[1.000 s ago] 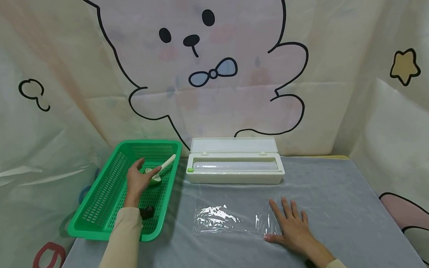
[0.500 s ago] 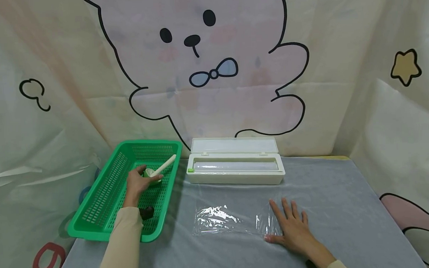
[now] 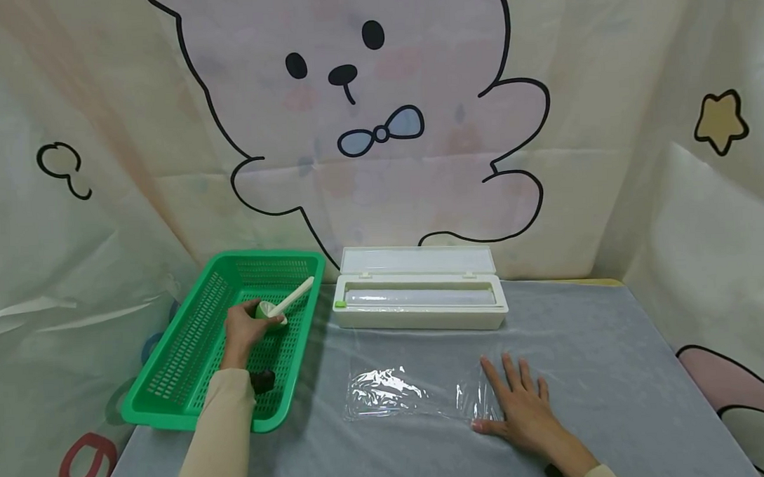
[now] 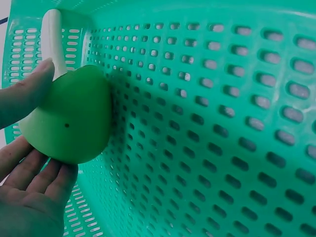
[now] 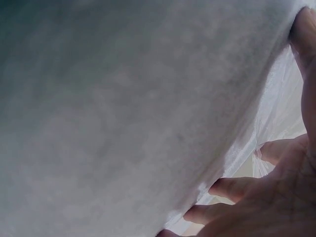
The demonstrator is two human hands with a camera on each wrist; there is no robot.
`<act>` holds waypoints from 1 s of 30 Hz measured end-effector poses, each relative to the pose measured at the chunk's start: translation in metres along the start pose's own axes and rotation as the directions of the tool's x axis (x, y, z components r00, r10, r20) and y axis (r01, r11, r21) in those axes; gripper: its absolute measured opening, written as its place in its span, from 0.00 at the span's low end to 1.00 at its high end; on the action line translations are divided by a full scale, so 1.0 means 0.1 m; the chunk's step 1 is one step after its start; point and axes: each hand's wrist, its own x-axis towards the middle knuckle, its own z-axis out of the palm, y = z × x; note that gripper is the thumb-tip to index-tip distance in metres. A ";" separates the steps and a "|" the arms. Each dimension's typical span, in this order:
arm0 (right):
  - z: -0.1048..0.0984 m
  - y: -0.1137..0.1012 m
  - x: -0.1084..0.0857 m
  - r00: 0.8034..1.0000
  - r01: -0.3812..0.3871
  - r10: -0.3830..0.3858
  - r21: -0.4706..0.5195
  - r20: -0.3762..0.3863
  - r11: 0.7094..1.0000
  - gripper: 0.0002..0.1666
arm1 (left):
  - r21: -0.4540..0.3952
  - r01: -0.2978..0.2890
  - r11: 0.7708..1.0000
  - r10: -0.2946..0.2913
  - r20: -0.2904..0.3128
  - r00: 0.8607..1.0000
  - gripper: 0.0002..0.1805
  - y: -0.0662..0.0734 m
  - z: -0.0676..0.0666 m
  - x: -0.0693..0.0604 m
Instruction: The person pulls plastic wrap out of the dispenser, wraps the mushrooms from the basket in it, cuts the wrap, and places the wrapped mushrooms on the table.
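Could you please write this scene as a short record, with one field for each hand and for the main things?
Left hand: holds a green object, its exact kind unclear
White handle: slants up beside the green object
Basket: green, perforated, left of the box; the left hand is inside it
Right hand: fingers spread, touching the right end of the film
Film: clear, shiny, on the grey cloth
Box: white, behind the film, lid open
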 end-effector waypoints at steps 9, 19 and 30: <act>0.01 0.02 -0.01 0.999 0.013 -0.013 0.018 -0.030 1.000 0.69 | -0.014 -0.013 1.000 0.012 -0.072 0.997 0.37 0.12 -0.05 -0.04; 0.00 0.01 -0.01 0.999 0.019 -0.018 0.025 -0.039 1.000 0.69 | -0.132 -0.154 0.979 0.133 -0.157 0.979 0.35 0.52 -0.22 -0.24; 0.00 0.02 -0.01 0.999 0.019 -0.018 0.019 -0.038 1.000 0.69 | -0.231 -0.319 0.919 0.309 -0.082 0.948 0.33 1.03 -0.07 -0.52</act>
